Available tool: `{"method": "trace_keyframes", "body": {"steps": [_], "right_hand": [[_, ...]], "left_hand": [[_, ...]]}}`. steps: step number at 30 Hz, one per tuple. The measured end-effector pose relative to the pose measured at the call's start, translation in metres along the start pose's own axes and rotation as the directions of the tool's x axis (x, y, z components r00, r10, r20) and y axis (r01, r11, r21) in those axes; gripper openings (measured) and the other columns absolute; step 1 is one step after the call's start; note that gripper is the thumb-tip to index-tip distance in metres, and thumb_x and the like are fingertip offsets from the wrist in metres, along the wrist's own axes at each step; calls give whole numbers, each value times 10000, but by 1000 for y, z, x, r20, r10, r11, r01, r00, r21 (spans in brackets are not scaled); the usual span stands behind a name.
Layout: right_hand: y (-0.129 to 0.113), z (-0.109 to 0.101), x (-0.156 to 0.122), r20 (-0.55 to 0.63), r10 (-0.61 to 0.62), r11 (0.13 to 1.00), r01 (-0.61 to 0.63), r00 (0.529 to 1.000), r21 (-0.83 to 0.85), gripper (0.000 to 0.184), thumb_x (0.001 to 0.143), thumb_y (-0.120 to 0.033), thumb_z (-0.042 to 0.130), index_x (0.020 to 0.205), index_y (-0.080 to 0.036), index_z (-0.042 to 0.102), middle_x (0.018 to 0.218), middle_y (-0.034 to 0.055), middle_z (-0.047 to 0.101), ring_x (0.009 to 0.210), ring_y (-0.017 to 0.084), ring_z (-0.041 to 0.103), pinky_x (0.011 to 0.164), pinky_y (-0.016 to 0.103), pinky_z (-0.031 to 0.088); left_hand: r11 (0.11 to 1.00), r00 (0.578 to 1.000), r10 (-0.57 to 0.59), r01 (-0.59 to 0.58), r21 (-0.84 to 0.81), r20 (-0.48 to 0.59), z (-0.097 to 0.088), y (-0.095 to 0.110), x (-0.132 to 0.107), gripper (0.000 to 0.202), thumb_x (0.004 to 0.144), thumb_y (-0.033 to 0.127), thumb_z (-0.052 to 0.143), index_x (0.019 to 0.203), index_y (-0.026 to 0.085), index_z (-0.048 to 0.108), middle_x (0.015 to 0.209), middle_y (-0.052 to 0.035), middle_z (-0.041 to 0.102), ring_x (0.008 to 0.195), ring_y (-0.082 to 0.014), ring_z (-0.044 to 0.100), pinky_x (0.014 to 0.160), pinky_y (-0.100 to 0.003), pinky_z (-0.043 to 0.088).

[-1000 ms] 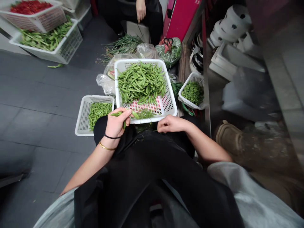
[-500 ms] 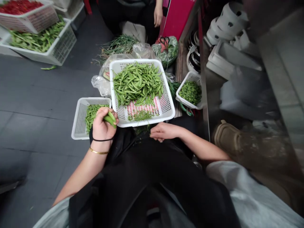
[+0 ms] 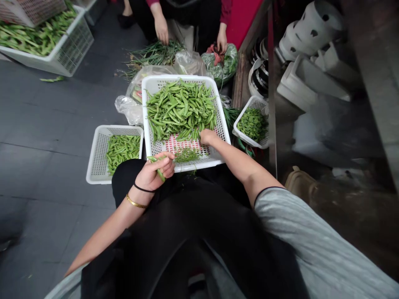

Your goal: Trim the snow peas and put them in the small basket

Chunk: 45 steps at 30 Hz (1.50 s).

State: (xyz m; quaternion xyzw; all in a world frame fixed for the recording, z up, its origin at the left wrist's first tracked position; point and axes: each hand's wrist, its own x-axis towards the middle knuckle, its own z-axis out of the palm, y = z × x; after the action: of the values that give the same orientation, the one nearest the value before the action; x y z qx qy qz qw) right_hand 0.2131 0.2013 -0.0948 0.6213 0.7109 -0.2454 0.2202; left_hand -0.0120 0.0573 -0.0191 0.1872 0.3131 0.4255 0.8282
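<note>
A large white basket (image 3: 222,124) with slotted sides rests at my lap, holding a heap of green pea pods (image 3: 182,109). Bits of trimmed stems and tips (image 3: 187,155) lie at its near end. My left hand (image 3: 156,169) is closed around a few pea pods at the basket's near left corner, and their ends stick out past the fingers. At the right edge of the heap is my right hand (image 3: 208,136), its fingers curled down against the pods. What those fingers grip is hidden. Left of my knee, a smaller white basket (image 3: 96,155) contains more pea pods (image 3: 123,153).
A small basket of leafy greens (image 3: 252,123) stands to the right. Beyond the large basket are plastic bags (image 3: 188,62), long green stalks (image 3: 160,54) and another person's hands (image 3: 161,28). Stacked crates (image 3: 73,52) stand far left; a metal shelf post (image 3: 272,89) rises at right.
My right hand has moved from my lap into the large basket. My left hand, still holding pods, has shifted right and nearer to me. The other person's hands have come down to the stalks and bag.
</note>
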Motion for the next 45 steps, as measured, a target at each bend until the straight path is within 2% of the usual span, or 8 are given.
{"method": "trace_keyframes", "body": {"steps": [10, 15, 19, 26, 30, 35, 42, 45], "right_hand": [[17, -10, -48, -157, -3, 938, 57, 988, 342, 324, 877, -333, 481, 726, -97, 644, 604, 69, 654, 491, 101, 573, 537, 196, 449], [-4, -2, -93, -339, -134, 616, 346, 931, 708, 230, 831, -341, 577, 728, -137, 554, 515, -23, 560, 428, 70, 515, 480, 179, 411], [-21, 11, -141, -380, -405, 480, 547, 832, 686, 218, 812, -359, 596, 768, -150, 554, 536, -44, 556, 460, 80, 530, 507, 188, 409], [-24, 7, -171, -540, -571, 586, 767, 619, 260, 156, 901, -306, 500, 907, -163, 562, 790, 33, 614, 718, 127, 553, 677, 236, 412], [-25, -7, -178, -507, -716, 571, 820, 480, -30, 249, 946, -291, 403, 818, -168, 577, 767, 44, 587, 715, 138, 518, 657, 243, 368], [-29, -17, -185, -377, -799, 543, 832, 469, -115, 288, 913, -259, 416, 684, -174, 568, 679, 5, 565, 592, 99, 463, 565, 232, 289], [-43, 0, -187, -649, -573, 735, 664, 500, -138, 298, 839, -247, 420, 554, -188, 481, 546, 18, 470, 543, 123, 410, 536, 269, 266], [-28, -1, -199, -731, -468, 747, 664, 496, -27, 321, 854, -240, 403, 539, -198, 447, 532, 19, 449, 523, 124, 402, 547, 272, 301]], "left_hand": [[995, 982, -17, 36, 98, -186, 8, -7, 5, 239, 603, 230, 787, 743, 99, 645, 416, 60, 418, 362, -64, 406, 360, -185, 316], [984, 959, 107, -65, 163, -262, 13, -8, 15, 356, 581, 288, 815, 819, 85, 644, 428, 61, 453, 375, -64, 423, 373, -183, 332], [943, 958, 201, -132, 306, -206, 19, -7, 16, 315, 596, 333, 809, 712, 126, 601, 424, 48, 485, 379, -77, 454, 391, -195, 365], [701, 991, 129, -120, 703, 41, 29, -3, -4, 172, 645, 277, 766, 701, 145, 670, 432, 14, 535, 373, -90, 478, 412, -198, 387], [744, 996, -6, -58, 666, 94, 32, 2, -8, 123, 698, 257, 685, 638, 157, 649, 403, 24, 487, 345, -87, 446, 382, -193, 352], [745, 982, -153, 43, 666, 108, 28, 1, -7, 97, 659, 213, 668, 587, 155, 638, 375, 20, 482, 313, -84, 422, 351, -186, 312], [968, 983, -175, 161, 191, 56, 32, -14, -1, 154, 595, 244, 652, 529, 152, 548, 356, 28, 401, 296, -95, 381, 324, -219, 294], [994, 998, -42, 47, 100, -45, 31, -8, -3, 235, 614, 211, 669, 521, 162, 460, 390, 47, 393, 319, -72, 379, 341, -197, 287]]}}
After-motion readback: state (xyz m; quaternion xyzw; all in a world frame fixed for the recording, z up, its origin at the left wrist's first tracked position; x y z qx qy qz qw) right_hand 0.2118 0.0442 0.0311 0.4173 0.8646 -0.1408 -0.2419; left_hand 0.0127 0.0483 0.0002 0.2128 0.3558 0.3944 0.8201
